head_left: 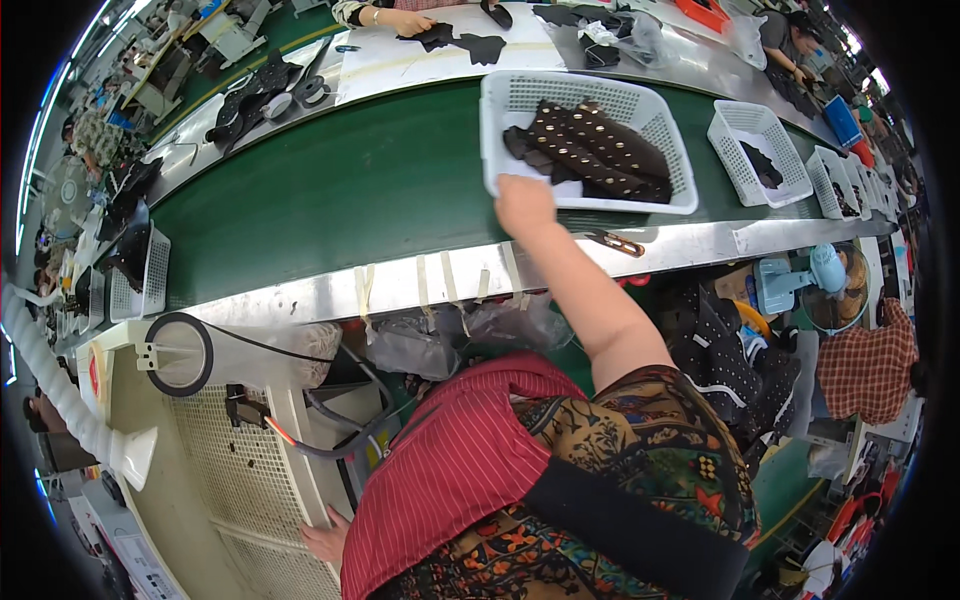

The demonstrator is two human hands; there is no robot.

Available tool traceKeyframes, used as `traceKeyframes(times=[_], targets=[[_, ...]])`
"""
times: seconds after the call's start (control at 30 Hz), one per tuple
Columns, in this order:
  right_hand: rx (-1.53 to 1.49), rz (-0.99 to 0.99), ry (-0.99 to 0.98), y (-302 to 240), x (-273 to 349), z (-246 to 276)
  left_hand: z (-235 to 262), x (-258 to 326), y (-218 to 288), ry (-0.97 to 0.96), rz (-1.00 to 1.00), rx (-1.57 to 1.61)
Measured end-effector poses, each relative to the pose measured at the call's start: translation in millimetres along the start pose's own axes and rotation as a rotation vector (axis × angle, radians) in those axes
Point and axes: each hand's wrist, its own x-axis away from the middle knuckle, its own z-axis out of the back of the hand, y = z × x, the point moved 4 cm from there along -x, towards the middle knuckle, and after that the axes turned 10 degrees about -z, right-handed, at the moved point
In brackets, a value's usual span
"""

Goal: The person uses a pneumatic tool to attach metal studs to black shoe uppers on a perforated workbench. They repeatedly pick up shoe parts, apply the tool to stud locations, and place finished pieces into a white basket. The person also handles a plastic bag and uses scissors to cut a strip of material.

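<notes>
My right arm reaches forward over the belt, and my right hand [525,205] is closed on the near left corner of a white plastic basket [490,130]. Inside the basket lies dark fabric with shiny metallic dots [590,145], with plain black pieces beside it. The basket rests on a green conveyor belt [320,180]. Low on the left, my left hand [328,535] lies against the edge of a cream-coloured open cabinet with a perforated panel [235,460]. Its visible fingers are stretched out and hold nothing; part of it is hidden by the red striped garment [460,440].
More white baskets [760,155] stand right along the belt, another basket [155,275] left. An orange-brown cutter [615,243] lies on the metal edge. Tape strips [450,275] hang there. Across the belt, a co-worker's hand [405,22] touches black pieces. A white hose [75,380] arches left.
</notes>
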Motion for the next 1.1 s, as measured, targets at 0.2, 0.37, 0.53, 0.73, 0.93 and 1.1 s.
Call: traceKeyframes(times=[0.2,0.37,0.53,0.73,0.93,1.1], targets=[[-0.202,0.185,-0.162,-114,17,-42,0,1,-4,-0.023,0.001,-0.036],[-0.345,0.517,-0.243,-151,28,-33,2,3,2,-0.033,0.074,-0.02],[-0.622,0.467,0.029,-98,-11,6,8,2,5,-0.099,0.135,0.004],[-0.091,-0.286,0.198,38,-48,36,12,-3,6,-0.177,0.187,0.059],[-0.329,-0.331,-0.146,76,-66,13,28,-19,7,-0.119,0.36,0.323],[-0.237,0.294,0.249,-32,-59,97,77,-88,40,0.047,0.243,0.415]])
